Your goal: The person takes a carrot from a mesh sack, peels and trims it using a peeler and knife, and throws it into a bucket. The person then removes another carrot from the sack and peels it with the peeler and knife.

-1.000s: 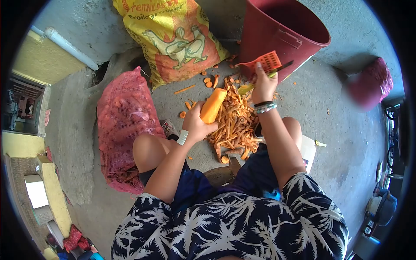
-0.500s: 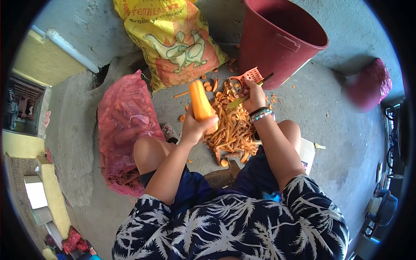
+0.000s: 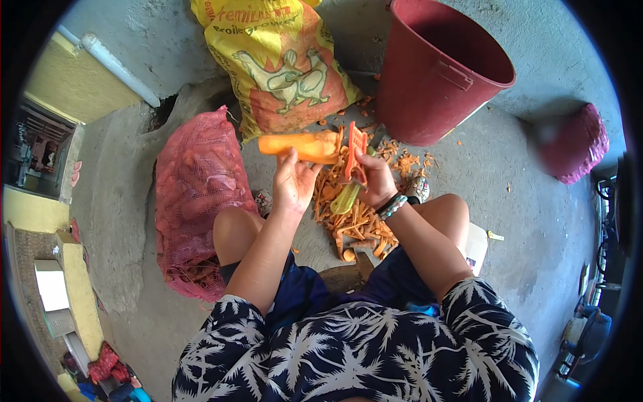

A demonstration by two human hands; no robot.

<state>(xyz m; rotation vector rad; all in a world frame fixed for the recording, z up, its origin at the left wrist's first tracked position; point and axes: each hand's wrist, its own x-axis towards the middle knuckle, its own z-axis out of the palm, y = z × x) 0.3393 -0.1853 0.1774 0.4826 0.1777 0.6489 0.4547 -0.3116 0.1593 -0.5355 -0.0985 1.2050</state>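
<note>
A peeled orange carrot (image 3: 298, 145) lies almost level across the fingers of my left hand (image 3: 293, 182), its thick end pointing left. My right hand (image 3: 379, 179) grips an orange plastic peeler (image 3: 355, 153) with a slotted face, held upright close to the carrot's right end. In that same hand is a knife with a yellow-green handle (image 3: 345, 199); its blade is mostly hidden by the fingers. Beneath both hands, a heap of carrot peelings and cut ends (image 3: 358, 228) covers the floor between my feet.
A red mesh sack of carrots (image 3: 197, 194) lies to the left. Behind the peelings stand a yellow feed sack (image 3: 288, 74) and a tall red bin (image 3: 429, 80). A purple-pink sack (image 3: 583, 144) rests by the wall at right. Loose scraps dot the concrete floor (image 3: 529, 248).
The carrot has turned from upright to nearly level, its thick end swinging left. My right hand has moved down and left, bringing the peeler upright beside the carrot's end.
</note>
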